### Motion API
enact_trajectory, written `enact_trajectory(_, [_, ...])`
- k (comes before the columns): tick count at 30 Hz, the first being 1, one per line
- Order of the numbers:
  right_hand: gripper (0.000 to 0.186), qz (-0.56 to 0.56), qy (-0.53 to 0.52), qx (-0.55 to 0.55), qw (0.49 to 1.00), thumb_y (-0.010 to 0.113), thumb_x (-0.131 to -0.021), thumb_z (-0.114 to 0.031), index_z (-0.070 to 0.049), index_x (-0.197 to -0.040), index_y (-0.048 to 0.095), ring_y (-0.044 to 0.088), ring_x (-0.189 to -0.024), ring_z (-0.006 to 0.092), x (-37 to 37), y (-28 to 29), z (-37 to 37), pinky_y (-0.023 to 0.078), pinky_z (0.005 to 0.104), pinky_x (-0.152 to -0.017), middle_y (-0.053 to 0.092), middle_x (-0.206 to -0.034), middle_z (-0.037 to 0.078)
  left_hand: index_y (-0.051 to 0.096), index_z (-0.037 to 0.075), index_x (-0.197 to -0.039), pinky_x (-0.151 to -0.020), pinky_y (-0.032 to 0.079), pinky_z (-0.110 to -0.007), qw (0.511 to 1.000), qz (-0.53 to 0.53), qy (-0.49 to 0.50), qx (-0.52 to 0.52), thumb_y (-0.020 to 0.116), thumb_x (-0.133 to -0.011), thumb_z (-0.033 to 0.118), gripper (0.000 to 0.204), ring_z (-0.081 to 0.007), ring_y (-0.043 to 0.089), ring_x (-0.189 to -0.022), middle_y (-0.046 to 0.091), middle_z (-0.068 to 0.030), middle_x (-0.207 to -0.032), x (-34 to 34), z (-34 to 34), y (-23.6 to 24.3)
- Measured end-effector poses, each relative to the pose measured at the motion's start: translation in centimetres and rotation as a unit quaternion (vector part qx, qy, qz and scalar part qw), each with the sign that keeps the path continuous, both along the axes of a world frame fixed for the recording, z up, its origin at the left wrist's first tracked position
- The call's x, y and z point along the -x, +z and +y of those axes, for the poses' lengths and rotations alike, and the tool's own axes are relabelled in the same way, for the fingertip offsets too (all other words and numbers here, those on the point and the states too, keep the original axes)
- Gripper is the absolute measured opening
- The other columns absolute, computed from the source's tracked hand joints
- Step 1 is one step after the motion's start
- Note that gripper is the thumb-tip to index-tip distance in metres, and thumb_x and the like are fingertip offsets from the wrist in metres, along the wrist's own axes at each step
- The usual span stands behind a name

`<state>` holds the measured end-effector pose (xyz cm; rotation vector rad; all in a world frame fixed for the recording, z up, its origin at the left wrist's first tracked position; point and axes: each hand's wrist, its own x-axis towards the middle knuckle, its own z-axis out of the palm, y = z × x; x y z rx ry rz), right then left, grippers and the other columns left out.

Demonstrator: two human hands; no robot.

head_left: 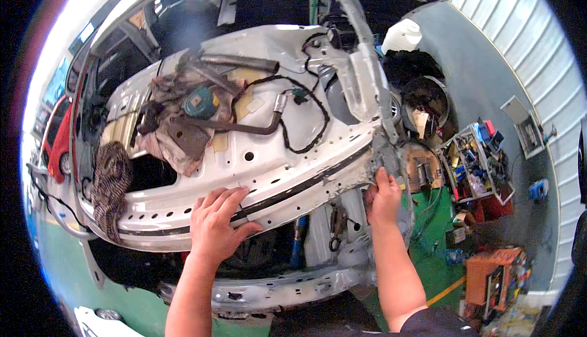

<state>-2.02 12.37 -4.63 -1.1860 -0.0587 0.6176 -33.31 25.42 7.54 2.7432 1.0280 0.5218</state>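
Observation:
A white sheet-metal car panel, pierced by several holes and crossed by a black strip, spans the open rear of a car body. My left hand lies over its near edge, fingers on top and thumb against the front lip. At the panel's rough right end, my right hand is closed around the edge; the curled fingers are partly hidden. On the panel lie a crumpled rag, a teal round object, a dark bent metal bar, a metal tube and a looped black cable.
A striped cloth drapes over the panel's left end. Below the panel runs the car's lower rear crossmember. A cart of tools and an orange cabinet stand right. A red car is far left.

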Motion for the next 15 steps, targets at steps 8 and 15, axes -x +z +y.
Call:
enact_trajectory(8, [0.034,-0.034,0.027,0.095,0.995,0.068,-0.098,-0.039,-0.007,-0.093,0.060,0.050,-0.052,0.0114,-0.7,1.3,-0.2,0.038,0.0269,-0.047,0.058,-0.067,0.001,0.067,0.013,-0.124,-0.093,0.047,-0.043,1.000,-0.002,0.001,0.015,0.083,-0.068,0.048,0.068,-0.0272,0.062,-0.114,0.071,-0.0038,-0.118,0.2,0.6,0.0])
enact_trajectory(15, [0.025,0.003,0.026,0.034,0.999,0.068,-0.099,-0.033,-0.010,-0.104,0.059,0.049,-0.056,0.0078,-0.1,1.4,0.2,0.039,0.0255,-0.048,0.059,-0.079,-0.003,0.069,0.012,-0.120,-0.092,0.049,-0.044,0.999,-0.020,-0.013,0.031,0.089,-0.055,0.041,0.074,-0.0283,0.063,-0.111,0.072,-0.0045,-0.116,0.1,1.0,0.2])
